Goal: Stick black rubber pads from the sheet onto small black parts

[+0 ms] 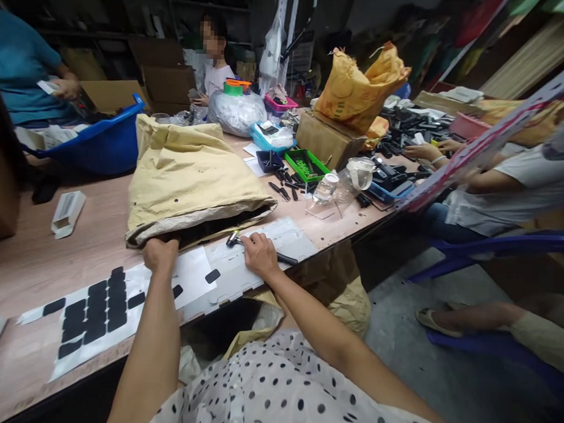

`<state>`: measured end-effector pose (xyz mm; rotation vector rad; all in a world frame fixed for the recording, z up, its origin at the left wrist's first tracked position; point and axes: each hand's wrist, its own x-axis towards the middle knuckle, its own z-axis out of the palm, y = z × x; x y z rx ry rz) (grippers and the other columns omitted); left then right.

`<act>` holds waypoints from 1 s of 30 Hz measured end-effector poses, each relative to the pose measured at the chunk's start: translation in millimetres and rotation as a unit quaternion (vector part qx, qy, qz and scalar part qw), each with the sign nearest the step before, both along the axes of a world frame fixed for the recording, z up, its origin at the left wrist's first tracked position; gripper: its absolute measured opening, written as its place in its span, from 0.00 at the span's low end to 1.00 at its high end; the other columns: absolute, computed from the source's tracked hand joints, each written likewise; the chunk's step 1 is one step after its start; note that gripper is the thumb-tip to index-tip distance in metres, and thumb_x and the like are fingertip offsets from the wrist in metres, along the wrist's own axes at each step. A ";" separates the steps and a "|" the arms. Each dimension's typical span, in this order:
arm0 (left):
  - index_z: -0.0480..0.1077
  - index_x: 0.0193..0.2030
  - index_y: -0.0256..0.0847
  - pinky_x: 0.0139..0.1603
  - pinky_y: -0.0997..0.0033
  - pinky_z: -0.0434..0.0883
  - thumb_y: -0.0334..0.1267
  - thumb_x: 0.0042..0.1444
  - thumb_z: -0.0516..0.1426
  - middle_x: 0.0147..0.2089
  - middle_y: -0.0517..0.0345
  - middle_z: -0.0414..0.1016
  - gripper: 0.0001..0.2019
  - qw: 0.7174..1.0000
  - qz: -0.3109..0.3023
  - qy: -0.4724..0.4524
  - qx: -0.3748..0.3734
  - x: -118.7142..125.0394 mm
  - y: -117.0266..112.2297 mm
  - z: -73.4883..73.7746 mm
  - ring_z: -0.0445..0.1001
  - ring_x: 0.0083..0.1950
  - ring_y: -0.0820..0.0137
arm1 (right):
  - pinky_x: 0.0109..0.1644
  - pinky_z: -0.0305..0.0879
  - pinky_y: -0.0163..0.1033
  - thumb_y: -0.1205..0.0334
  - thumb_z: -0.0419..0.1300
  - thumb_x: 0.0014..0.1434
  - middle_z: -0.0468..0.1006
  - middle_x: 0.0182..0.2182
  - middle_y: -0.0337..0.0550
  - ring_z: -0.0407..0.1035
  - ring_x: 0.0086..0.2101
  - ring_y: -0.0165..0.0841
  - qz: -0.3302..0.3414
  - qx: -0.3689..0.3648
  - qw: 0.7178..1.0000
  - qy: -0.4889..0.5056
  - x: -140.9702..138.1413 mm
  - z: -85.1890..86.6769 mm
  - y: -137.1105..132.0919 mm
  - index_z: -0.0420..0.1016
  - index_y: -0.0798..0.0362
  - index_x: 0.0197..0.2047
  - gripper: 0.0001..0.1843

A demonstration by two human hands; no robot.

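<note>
A large yellow woven sack (pixel 191 171) lies on the table with its dark mouth facing me. My left hand (pixel 161 255) is at the near left corner of that mouth, its fingers hidden inside or behind the edge. My right hand (pixel 261 254) is closed over a small hammer (pixel 287 259), whose metal head points left and dark handle sticks out to the right. Under the hammer is a flat grey-white board (pixel 281 236). Left of my left arm, rows of black rounded pads (pixel 97 310) lie on a white sheet (pixel 66 367); a few loose ones are nearer the board.
Behind the sack stands a blue basin (pixel 103 143). A green tray (pixel 306 165), a clear jar (pixel 326 188) and a cardboard box (pixel 328 139) are to the right. A white small box (pixel 68 214) lies at left. Other people work around the table; a slanted metal post (pixel 492 135) crosses the right side.
</note>
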<state>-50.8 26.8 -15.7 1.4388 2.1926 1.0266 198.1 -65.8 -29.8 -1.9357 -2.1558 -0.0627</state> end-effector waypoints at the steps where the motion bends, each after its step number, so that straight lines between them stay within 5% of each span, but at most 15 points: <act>1: 0.71 0.30 0.43 0.45 0.46 0.77 0.41 0.43 0.61 0.29 0.48 0.75 0.08 1.000 0.019 0.004 0.001 -0.7 -6.3 1.4 0.78 0.41 0.47 | 0.45 0.59 0.42 0.67 0.54 0.66 0.74 0.45 0.48 0.62 0.45 0.41 -0.001 -0.001 1.000 0.000 -0.4 1.1 0.0 0.74 0.46 0.60 0.21; 3: 0.74 0.33 0.42 0.46 0.52 0.77 0.45 0.48 0.60 0.31 0.52 0.76 0.10 0.999 0.020 -0.004 0.027 0.4 -24.4 2.8 0.77 0.38 0.55 | 0.45 0.59 0.41 0.67 0.54 0.66 0.74 0.45 0.48 0.62 0.45 0.41 -0.002 -0.003 1.000 -0.001 -0.6 3.0 -0.5 0.74 0.46 0.60 0.22; 6: 0.77 0.41 0.42 0.42 0.63 0.76 0.46 0.51 0.59 0.36 0.57 0.78 0.14 0.993 -0.097 -0.038 0.059 10.7 -57.4 -2.5 0.74 0.33 0.66 | 0.45 0.59 0.42 0.67 0.54 0.66 0.74 0.46 0.49 0.62 0.45 0.42 -0.004 -0.009 1.000 0.000 1.0 5.1 -2.1 0.75 0.47 0.60 0.21; 9: 0.79 0.41 0.44 0.42 0.64 0.75 0.44 0.51 0.61 0.36 0.58 0.78 0.12 0.970 -0.237 -0.027 0.040 25.5 -80.4 -15.4 0.73 0.34 0.66 | 0.46 0.59 0.42 0.66 0.54 0.67 0.74 0.46 0.50 0.62 0.46 0.42 -0.003 -0.014 1.000 0.006 3.7 5.9 -2.8 0.74 0.46 0.61 0.21; 12: 0.80 0.41 0.46 0.47 0.61 0.74 0.42 0.51 0.62 0.36 0.57 0.76 0.10 0.950 -0.308 0.013 0.045 32.3 -87.2 -27.5 0.74 0.40 0.62 | 0.47 0.59 0.42 0.66 0.53 0.67 0.74 0.46 0.49 0.62 0.47 0.42 0.000 -0.019 1.000 0.011 5.6 5.6 -2.5 0.74 0.46 0.62 0.22; 17: 0.79 0.46 0.47 0.49 0.59 0.73 0.43 0.50 0.66 0.38 0.56 0.74 0.15 0.948 -0.310 0.032 0.063 25.9 -87.0 -35.6 0.73 0.43 0.59 | 0.47 0.59 0.42 0.66 0.53 0.67 0.74 0.45 0.50 0.62 0.46 0.43 -0.001 -0.008 1.000 0.009 7.0 0.6 -1.9 0.74 0.45 0.62 0.22; 30: 0.76 0.35 0.47 0.46 0.61 0.73 0.36 0.48 0.64 0.35 0.58 0.74 0.06 0.955 -0.285 0.023 0.071 28.3 -92.0 -35.9 0.73 0.41 0.62 | 0.44 0.54 0.42 0.61 0.54 0.69 0.75 0.42 0.50 0.62 0.43 0.42 -0.062 0.013 0.998 0.004 10.5 -12.0 -1.3 0.79 0.50 0.47 0.12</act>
